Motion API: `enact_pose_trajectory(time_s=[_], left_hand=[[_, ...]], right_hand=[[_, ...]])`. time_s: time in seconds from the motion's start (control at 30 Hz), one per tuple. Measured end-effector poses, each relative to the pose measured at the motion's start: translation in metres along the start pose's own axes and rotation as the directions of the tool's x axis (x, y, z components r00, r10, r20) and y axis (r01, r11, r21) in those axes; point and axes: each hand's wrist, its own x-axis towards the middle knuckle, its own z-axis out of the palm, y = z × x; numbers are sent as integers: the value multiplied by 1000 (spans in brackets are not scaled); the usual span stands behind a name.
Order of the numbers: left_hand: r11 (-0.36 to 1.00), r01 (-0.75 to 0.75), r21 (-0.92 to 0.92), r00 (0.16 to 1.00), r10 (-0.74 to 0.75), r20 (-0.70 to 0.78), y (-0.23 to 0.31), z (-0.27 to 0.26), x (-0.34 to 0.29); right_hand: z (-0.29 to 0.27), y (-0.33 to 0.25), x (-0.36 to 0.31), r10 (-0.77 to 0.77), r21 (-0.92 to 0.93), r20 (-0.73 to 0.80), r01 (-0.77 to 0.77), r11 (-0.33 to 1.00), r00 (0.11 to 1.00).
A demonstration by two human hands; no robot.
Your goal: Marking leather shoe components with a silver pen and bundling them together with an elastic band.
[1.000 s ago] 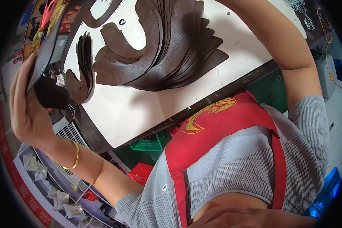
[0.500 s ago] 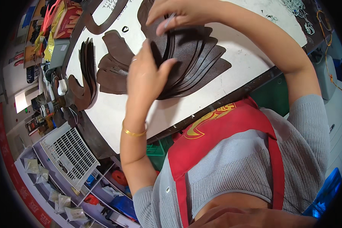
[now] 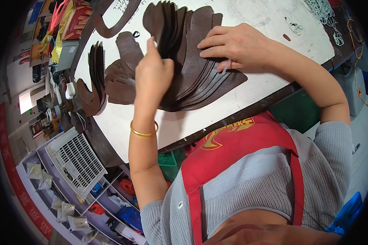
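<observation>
A fanned stack of dark brown leather pieces point(image 3: 192, 73) lies on the white work board, its far ends bunched and raised. My left hand point(image 3: 153, 79), with a gold bangle on its wrist, is closed at the stack's left side, index finger stretched along the raised pieces. What its other fingers grip is partly hidden. My right hand point(image 3: 241, 47) rests over the right side of the fan, fingers bent on the leather. A slim pale tool point(image 3: 226, 66) is tucked between its thumb and fingers; its kind is not clear.
More brown leather pieces point(image 3: 120, 81) lie left of the stack, with a bundle of narrow strips point(image 3: 96, 65) beyond. A small black ring point(image 3: 136, 34) sits near the far side. Pale cord loops point(image 3: 321, 12) lie at the far right. A white plastic basket point(image 3: 77, 163) stands below left.
My right hand has moved right and nearer, from the far end onto the fan's right side. My left hand has closed from a spread pose. The far ends now show raised and bunched.
</observation>
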Motion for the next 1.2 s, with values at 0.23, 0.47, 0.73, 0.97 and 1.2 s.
enact_pose_trajectory(time_s=[0.23, 0.47, 0.73, 0.97, 1.2], left_hand=[[762, 187, -620, 982, -155, 105, -40, -8, 5], [562, 288, -775, 953, -90, 289, -42, -4, 2], [528, 358, -770, 927, -100, 362, -37, -14, 7], [471, 375, -798, 924, -120, 364, -41, -10, 8], [515, 325, -793, 943, -115, 312, -44, -6, 5]], right_hand=[[-1, 2, 2, -12, 23, -51, 13, 1000, 999], [-13, 13, 29, 14, 71, 58, -18, 997, 998], [-7, 48, 65, 230, 168, -4, -226, 960, 973], [4, 60, 93, 257, 124, -7, -254, 959, 966], [13, 71, 101, 250, 192, -36, -239, 952, 968]])
